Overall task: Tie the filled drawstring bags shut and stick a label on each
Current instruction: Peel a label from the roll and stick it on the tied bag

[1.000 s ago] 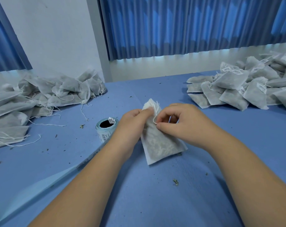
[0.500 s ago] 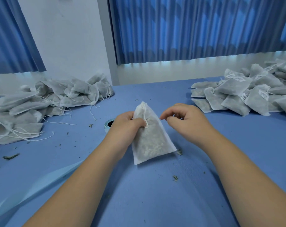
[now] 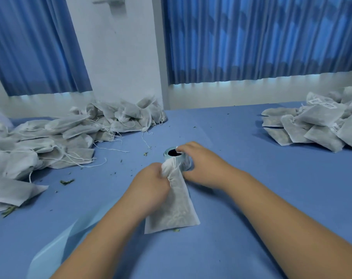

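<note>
A filled white drawstring bag (image 3: 175,210) lies on the blue table (image 3: 251,198) in front of me, its gathered neck pointing away. My left hand (image 3: 151,184) grips that neck with curled fingers. Just behind the bag stands a pale blue roll of labels (image 3: 174,155) with a dark core. My right hand (image 3: 199,162) is curled round the roll, fingertips at its top edge, where a small white label tab shows.
A heap of unlabelled bags (image 3: 60,137) with loose strings covers the left side of the table. Labelled bags (image 3: 316,125) are piled at the right. A pale blue backing strip (image 3: 56,244) trails toward the near left edge. Herb crumbs dot the cloth.
My right hand left the bag's string and went forward onto the label roll. My left hand kept the bag's neck and laid the bag flatter on the table.
</note>
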Action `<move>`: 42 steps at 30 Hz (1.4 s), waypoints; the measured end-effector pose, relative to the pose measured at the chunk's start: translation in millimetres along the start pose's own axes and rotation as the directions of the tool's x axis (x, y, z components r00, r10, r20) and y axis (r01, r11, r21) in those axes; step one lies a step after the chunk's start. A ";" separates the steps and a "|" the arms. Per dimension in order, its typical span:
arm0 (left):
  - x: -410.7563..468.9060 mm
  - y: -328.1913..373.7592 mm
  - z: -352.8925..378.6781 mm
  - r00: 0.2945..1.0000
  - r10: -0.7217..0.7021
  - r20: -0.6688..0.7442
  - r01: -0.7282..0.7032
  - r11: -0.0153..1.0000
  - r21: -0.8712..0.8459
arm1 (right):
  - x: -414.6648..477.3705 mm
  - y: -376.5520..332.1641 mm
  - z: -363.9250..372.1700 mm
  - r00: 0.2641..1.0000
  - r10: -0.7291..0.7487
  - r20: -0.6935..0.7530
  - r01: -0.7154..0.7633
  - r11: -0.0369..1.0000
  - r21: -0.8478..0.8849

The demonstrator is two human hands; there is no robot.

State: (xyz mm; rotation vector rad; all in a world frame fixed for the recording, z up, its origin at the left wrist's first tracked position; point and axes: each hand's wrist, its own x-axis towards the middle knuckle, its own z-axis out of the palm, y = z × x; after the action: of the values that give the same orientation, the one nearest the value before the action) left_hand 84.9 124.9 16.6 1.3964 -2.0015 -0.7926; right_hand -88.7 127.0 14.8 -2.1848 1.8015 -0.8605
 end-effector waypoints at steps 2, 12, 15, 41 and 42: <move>2.7 -5.1 -4.0 1.000 0.019 -0.015 -0.018 0.997 0.078 | 8.3 -4.9 9.8 0.999 -0.018 0.028 0.018 1.000 0.017; 20.3 -29.6 -24.7 0.986 0.084 -0.144 -0.064 0.989 0.134 | 37.5 4.2 26.2 0.994 0.100 -0.044 -0.103 0.992 -0.078; 25.7 -42.1 -28.1 0.976 0.051 -0.211 -0.035 0.996 0.077 | 34.9 14.3 24.4 0.989 0.113 -0.090 -0.118 0.992 -0.046; 12.3 -55.7 -30.5 0.959 0.148 -0.242 -0.138 0.989 0.061 | 14.5 -33.6 46.9 1.000 -0.013 -0.012 0.014 0.993 0.113; 11.9 -55.5 -30.1 0.959 0.165 -0.232 -0.154 0.986 0.061 | 14.7 -33.5 45.9 1.000 -0.010 -0.019 0.012 0.994 0.112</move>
State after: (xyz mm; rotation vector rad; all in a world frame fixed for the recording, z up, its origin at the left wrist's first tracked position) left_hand 137.5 93.7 -3.1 1.2683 -1.9242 -0.4896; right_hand -34.6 111.5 -1.8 -2.1261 1.7069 -0.9631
